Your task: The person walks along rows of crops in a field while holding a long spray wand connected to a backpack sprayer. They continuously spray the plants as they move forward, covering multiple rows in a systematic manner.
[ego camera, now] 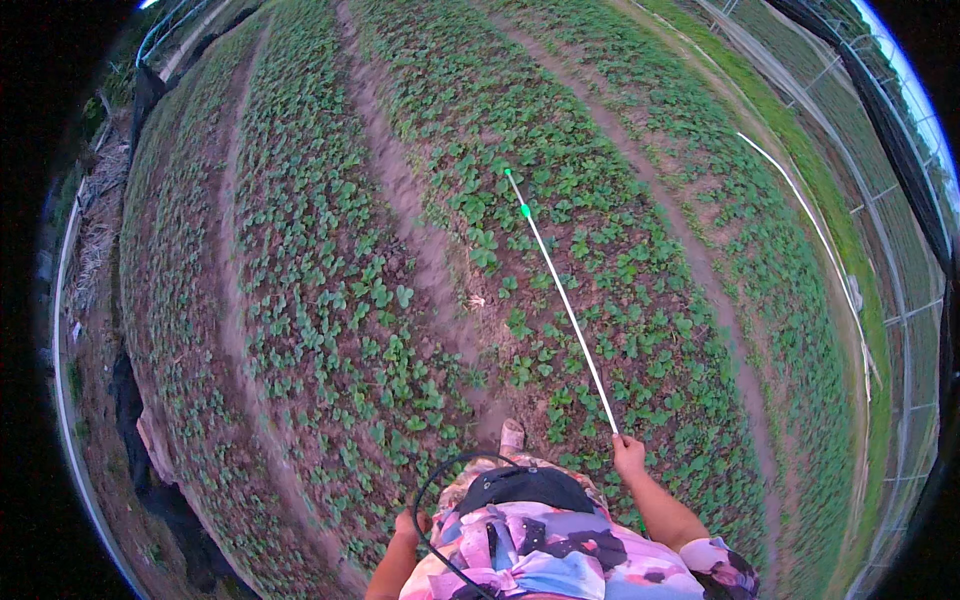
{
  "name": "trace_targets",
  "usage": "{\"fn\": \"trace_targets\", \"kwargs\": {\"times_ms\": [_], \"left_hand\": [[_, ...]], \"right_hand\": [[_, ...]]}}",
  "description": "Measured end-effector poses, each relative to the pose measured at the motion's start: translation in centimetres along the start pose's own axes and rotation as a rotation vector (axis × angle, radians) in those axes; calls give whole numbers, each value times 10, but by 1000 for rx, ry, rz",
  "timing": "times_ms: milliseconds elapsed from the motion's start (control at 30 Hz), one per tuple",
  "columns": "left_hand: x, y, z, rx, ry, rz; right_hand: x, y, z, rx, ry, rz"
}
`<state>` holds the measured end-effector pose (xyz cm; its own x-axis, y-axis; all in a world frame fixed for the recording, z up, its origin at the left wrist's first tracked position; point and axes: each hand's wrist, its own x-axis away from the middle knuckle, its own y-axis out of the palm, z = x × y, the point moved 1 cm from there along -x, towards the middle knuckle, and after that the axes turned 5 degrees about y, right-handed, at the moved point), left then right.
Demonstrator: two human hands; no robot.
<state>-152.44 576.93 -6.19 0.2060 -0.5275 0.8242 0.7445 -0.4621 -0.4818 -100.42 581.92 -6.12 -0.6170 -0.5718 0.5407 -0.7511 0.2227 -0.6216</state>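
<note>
My right hand point(628, 454) grips the near end of a long white spray wand point(568, 306), held out ahead and slightly left. Near its far end sits a green fitting point(526, 211), with a small green tip point(508, 172) above the leafy plants point(484, 247). Low at my left side is my left hand point(414, 522), partly turned away, so whatever it may hold is hidden. A black hose point(429, 487) loops from my waist past this hand and down across my patterned shirt point(540, 551).
Rows of low green plants point(330, 322) run away from me, split by bare soil furrows point(409, 195). My shoe point(512, 433) stands in one furrow. Black netting point(161, 510) edges the left side. Along the right lie a white pipe point(802, 199), a grass strip point(874, 315) and a metal frame point(904, 319).
</note>
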Motion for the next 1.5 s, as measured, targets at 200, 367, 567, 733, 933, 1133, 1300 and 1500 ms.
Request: {"fn": "trace_targets", "kwargs": {"times_ms": [200,367,567,733,933,1133,1300,1500], "left_hand": [[6,1,3,16,-10,8],[13,-10,17,175,-81,18],[19,-22,21,71,14,71],[30,-38,60,-9,-5,31],[-5,-45,49,-76,33,7],[-24,-55,61,80,-18,3],[-25,-77,93,46,51,-8],[-33,-96,120,-29,-4,-9]], "right_hand": [[8,8,1,42,-73,-46],[1,18,-3,147,-107,-36],[-9,22,-28,124,-93,39],[-32,14,-37,100,-71,126],[-77,1,-60,23,27,156],[-114,-10,-114,67,27,291],[-148,-4,-135,86,20,332],[-136,18,-138,34,8,251]]}}
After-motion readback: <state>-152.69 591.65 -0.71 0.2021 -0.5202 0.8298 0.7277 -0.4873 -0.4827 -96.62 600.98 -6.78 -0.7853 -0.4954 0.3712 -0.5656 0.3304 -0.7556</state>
